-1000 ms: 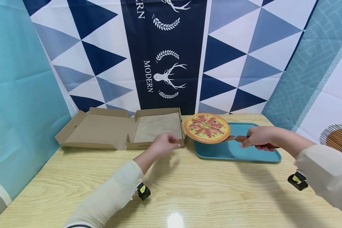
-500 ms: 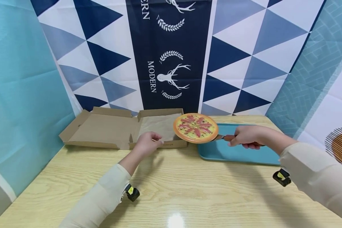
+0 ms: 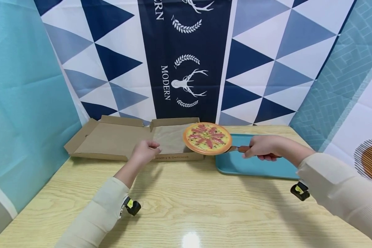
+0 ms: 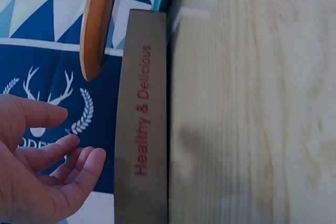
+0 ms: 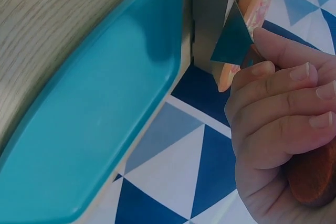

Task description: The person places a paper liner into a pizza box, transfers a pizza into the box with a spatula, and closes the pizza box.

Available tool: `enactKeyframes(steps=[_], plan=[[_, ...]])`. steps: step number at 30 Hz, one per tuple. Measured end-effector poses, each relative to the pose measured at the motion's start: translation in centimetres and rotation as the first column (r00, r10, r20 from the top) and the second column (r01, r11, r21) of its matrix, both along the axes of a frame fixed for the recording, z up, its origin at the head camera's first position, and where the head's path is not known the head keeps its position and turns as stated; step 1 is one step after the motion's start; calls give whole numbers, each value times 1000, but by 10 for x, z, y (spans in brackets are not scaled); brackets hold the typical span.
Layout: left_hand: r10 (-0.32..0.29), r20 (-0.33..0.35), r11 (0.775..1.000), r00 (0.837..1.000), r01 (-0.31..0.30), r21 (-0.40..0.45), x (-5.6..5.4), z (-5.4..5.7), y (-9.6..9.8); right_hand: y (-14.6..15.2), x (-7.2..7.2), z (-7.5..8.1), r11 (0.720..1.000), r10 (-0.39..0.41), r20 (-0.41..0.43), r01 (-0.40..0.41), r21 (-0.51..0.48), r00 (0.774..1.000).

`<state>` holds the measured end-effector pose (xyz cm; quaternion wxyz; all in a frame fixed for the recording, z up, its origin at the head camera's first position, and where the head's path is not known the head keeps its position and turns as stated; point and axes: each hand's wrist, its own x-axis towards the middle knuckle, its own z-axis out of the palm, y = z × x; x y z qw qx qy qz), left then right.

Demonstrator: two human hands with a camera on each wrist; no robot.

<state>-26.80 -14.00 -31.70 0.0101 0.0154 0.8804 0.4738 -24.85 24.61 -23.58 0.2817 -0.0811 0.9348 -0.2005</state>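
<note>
Gripping a wooden handle [image 3: 243,149], the right hand [image 3: 264,147] has its fingers wrapped firmly round it. The left hand [image 3: 143,151] holds nothing; its fingers are loosely bent with gaps between them, and it hovers near the front of an open cardboard box, about where lid and base meet. From the handle a metal blade [image 5: 234,40] runs under a round pizza [image 3: 207,137] with a thick orange rim, a yellow top and red strips spread outward from the middle. The pizza is held in the air between the two hands, above the right end of the box base, and the left wrist view shows a gap between its rim and the box's front wall [image 3: 179,157], which is printed "Healthy & Delicious". Brownish paper [image 3: 170,136] lines the base, and the lid [image 3: 111,139] lies folded back to the left. Right of the box, below the right hand, sits a blue rectangular tray [image 3: 257,168]. Everything stands on a pale wood-grain worktop [image 3: 204,199]. Cream sleeves [image 3: 96,210] cover both arms. Behind hangs a cloth [image 3: 257,51] of blue and white triangles, its dark central band bearing white deer heads and the word "MODERN"
</note>
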Motion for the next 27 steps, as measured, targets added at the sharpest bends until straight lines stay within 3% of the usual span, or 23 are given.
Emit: enactKeyframes(steps=[13, 19, 27], plan=[[126, -40, 988, 991, -129, -84, -8, -8, -27, -12, -8, -4, 1000, 0, 11, 0, 7, 1000], [152, -45, 984, 987, -156, -92, -11, -11, -36, -21, -14, -6, 1000, 5, 12, -5, 17, 1000], [169, 8, 983, 986, -168, -74, -17, -13, -44, -32, -20, -5, 999, 29, -2, -29, 24, 1000]])
